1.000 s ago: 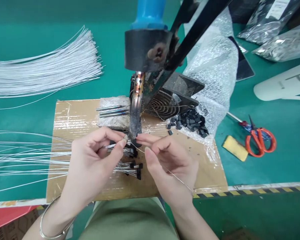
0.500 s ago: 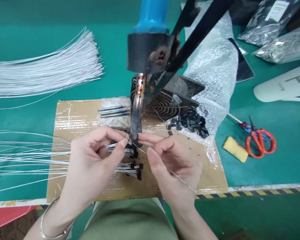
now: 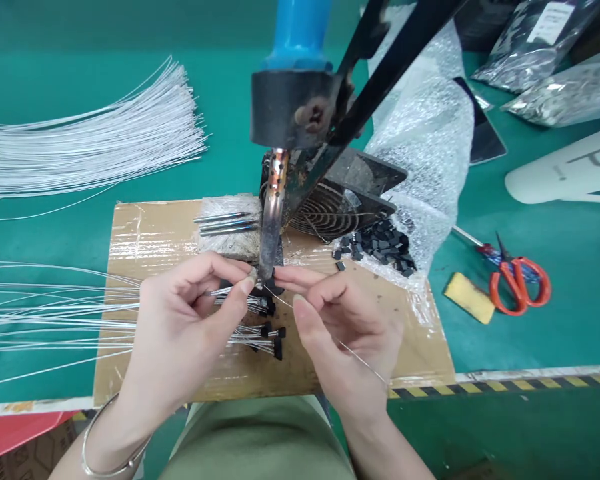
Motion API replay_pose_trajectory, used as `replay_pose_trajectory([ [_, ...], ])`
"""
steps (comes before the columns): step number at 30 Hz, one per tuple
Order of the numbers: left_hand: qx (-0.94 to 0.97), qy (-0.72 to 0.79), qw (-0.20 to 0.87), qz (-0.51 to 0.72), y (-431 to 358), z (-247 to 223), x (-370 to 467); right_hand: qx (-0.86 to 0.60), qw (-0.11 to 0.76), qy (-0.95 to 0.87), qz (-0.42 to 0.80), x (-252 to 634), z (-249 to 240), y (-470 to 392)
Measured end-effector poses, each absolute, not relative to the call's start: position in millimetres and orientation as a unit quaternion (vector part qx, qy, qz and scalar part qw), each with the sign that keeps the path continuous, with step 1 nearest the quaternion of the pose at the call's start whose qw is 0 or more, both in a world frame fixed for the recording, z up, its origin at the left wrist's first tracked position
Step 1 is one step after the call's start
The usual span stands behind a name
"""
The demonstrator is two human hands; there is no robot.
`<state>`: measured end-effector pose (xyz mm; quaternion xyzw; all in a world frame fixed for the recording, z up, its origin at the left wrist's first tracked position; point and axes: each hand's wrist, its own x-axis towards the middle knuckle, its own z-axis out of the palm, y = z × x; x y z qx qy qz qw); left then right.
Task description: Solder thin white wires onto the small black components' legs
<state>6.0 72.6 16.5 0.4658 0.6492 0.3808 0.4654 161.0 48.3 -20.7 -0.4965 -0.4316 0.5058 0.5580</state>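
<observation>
A soldering iron (image 3: 270, 240), fixed in a black clamp (image 3: 293, 107), points down between my fingertips. My left hand (image 3: 190, 327) is closed, pinching the end of a white wire (image 3: 219, 291) beside the iron's tip; the very end is hidden. Across from it, my right hand (image 3: 350, 327) is closed on a thin strand of solder wire (image 3: 363, 361), whose front end reaches the tip. The right fingertips are close to a small black part at the tip, mostly hidden. Below lie white wires with black connectors (image 3: 278, 348) on their ends.
Cardboard (image 3: 145, 247) covers the bench under the work. Behind the iron are a fan (image 3: 330, 207) and a pad with metal rods (image 3: 225, 227). Loose black connectors (image 3: 383, 247) lie on bubble wrap (image 3: 420, 133). Red-handled scissors (image 3: 513, 293), a yellow sponge (image 3: 469, 298) and a wire bundle (image 3: 130, 147) surround them.
The whole view has shifted very slightly. Both hands keep the same grip at the iron's tip.
</observation>
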Motion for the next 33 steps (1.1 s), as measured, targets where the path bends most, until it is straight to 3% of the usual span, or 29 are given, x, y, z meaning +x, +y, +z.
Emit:
replay_pose_trajectory([
  [33, 0.457, 0.647, 0.47, 0.389, 72.5, 14.9, 4.5, -0.505, 0.55, -0.431, 0.507, 158.8, -20.5, 48.5],
])
